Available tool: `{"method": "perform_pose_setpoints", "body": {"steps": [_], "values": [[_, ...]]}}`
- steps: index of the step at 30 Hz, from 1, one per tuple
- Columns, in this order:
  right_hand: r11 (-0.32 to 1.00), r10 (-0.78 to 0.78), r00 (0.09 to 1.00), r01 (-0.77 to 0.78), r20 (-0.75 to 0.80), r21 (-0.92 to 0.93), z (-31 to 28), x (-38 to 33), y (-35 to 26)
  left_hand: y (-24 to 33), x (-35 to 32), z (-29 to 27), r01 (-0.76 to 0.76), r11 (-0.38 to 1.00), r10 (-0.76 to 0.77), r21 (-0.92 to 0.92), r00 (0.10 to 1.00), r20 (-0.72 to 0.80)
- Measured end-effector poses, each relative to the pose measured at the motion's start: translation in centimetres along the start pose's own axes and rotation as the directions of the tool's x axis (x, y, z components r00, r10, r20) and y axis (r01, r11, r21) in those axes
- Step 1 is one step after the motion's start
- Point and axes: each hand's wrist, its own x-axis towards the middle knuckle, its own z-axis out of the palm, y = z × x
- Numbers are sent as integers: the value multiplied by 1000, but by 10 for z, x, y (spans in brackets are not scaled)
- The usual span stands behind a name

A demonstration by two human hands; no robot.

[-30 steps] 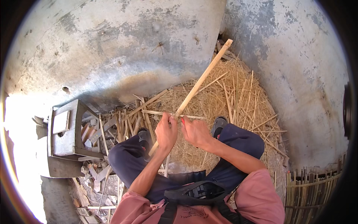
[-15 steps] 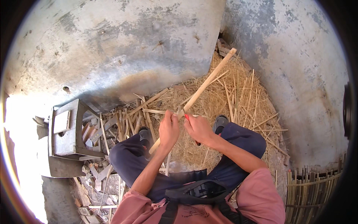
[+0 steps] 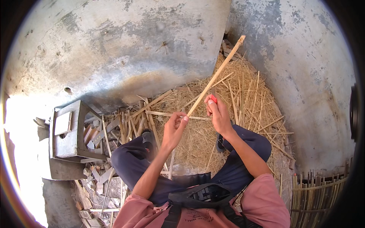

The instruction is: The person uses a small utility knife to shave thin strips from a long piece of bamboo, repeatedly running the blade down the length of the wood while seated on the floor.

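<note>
My left hand [image 3: 175,129] is closed around the lower part of a long pale bamboo strip [image 3: 216,75]. From there the strip slants up and to the right, its far end raised in front of the wall corner. Just right of the strip, my right hand [image 3: 219,114] grips a small knife with a red handle [image 3: 213,98]. A short dark part, seemingly the blade, shows above the red; the fingers hide most of the handle. The knife looks apart from the strip.
Straw-like shavings and loose strips [image 3: 243,102] cover the floor ahead. A wooden frame box [image 3: 68,131] stands at the left beside rubble [image 3: 100,178]. A slatted bamboo piece [image 3: 313,195] is at the lower right. Stained walls [image 3: 152,38] close in the far side.
My right hand has moved up and right, taking the knife off the strip. The strip has turned and shows narrower; its far end sits a little higher, and its near end no longer extends below my left hand.
</note>
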Motion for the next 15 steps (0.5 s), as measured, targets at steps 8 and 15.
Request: {"method": "perform_pose_setpoints", "body": {"steps": [8, 15], "values": [[919, -293, 950, 312, 111, -240, -3, -4, -5, 24, -10, 2, 142, 966, -113, -216, 983, 142], [851, -353, 927, 374, 126, -369, 11, -11, -4, 27, -12, -5, 155, 947, -106, -283, 978, 181]]}}
